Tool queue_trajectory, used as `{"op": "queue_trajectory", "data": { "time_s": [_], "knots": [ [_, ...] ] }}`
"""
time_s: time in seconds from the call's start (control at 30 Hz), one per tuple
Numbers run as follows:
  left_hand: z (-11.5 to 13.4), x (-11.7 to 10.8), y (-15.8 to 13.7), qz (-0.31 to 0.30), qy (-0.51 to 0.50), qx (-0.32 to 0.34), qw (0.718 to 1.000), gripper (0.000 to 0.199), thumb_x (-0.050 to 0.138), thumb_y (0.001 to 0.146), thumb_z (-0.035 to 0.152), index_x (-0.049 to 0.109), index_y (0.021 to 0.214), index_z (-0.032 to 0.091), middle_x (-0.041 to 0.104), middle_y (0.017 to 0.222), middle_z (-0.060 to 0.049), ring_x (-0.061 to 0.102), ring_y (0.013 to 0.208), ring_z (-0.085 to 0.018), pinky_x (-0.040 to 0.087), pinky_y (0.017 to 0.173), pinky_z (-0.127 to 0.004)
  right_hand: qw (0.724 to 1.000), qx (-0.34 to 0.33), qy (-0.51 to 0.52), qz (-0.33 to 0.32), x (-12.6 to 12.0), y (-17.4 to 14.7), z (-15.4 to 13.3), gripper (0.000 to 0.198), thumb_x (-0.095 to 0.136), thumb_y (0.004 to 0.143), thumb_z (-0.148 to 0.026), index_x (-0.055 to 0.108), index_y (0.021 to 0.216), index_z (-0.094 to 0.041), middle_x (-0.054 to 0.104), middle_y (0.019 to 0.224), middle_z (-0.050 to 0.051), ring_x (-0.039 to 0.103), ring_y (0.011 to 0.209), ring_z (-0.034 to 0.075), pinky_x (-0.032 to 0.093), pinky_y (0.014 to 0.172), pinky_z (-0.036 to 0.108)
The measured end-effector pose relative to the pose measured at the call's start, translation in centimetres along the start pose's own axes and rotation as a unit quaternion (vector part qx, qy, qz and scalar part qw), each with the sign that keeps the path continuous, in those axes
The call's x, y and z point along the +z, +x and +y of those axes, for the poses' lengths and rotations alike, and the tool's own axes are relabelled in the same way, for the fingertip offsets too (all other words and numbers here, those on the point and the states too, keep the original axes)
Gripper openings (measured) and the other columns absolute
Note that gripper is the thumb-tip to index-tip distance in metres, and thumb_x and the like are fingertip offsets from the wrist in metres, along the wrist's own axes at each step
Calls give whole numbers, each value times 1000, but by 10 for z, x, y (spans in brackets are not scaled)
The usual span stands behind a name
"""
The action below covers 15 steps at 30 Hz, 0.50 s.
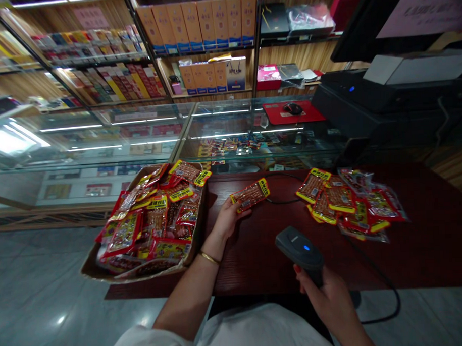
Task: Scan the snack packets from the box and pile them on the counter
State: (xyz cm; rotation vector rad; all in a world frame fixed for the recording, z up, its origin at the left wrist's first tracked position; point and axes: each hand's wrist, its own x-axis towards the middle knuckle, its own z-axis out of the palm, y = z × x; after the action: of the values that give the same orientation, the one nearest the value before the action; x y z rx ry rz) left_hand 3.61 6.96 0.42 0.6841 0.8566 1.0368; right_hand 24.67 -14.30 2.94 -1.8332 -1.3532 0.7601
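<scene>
My left hand point(229, 217) is closed on the lower end of a red and yellow snack packet point(250, 195), held above the dark wooden table. In my right hand point(326, 286) is a dark grey barcode scanner point(296, 245) with a blue light on top; its head points up and left toward the packet, and the two are apart. Left of my left arm stands a cardboard box point(199, 234) heaped with similar snack packets point(156, 211). On the right of the table lies a loose pile of packets point(341, 202), some in clear and red wrapping.
The dark red-brown table point(253, 263) meets a glass display counter point(146, 140) at the back. A black cable point(394, 283) curves off the table's front right. A mouse point(292, 109) rests on a red mat, beside a black machine point(384, 107). Stocked shelves point(207, 50) stand behind.
</scene>
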Motion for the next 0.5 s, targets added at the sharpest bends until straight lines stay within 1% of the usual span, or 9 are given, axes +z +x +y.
{"op": "queue_trajectory", "data": {
  "time_s": [0.1,0.23,0.33,0.4,0.5],
  "knots": [
    [-2,1,2,3,-2,4,1000,41,82,75,28,67,112,17,72,119,-12,71,103,-24,59,95,-50,1000,11,7,-10,-1,0,2,45,58,89,-65,73,84,-22,75,61,5,74,55,24,57,56,29],
    [-5,0,5,27,-13,4,1000,37,85,73,27,68,103,16,74,111,-11,70,108,-29,55,100,-58,1000,27,-7,2,0,-2,1,49,57,88,-69,72,82,-23,74,60,5,74,56,25,58,61,32],
    [-6,-2,6,29,-18,1,999,35,84,73,25,68,103,16,74,111,-12,70,111,-31,53,102,-60,999,35,-11,6,2,-3,1,51,56,87,-71,70,79,-23,73,60,5,73,55,25,57,61,33],
    [-5,-3,6,20,-18,1,1000,35,82,75,24,68,106,16,74,115,-12,70,111,-30,54,101,-59,999,32,-11,8,2,-3,1,52,56,88,-72,71,80,-23,73,60,5,73,55,25,57,61,33],
    [-5,-3,5,7,-13,3,1000,35,80,78,24,68,111,17,73,120,-12,71,106,-27,59,95,-53,1000,19,-11,12,2,-3,1,53,56,88,-72,72,83,-22,73,59,5,72,54,25,56,59,33]
  ]
}}
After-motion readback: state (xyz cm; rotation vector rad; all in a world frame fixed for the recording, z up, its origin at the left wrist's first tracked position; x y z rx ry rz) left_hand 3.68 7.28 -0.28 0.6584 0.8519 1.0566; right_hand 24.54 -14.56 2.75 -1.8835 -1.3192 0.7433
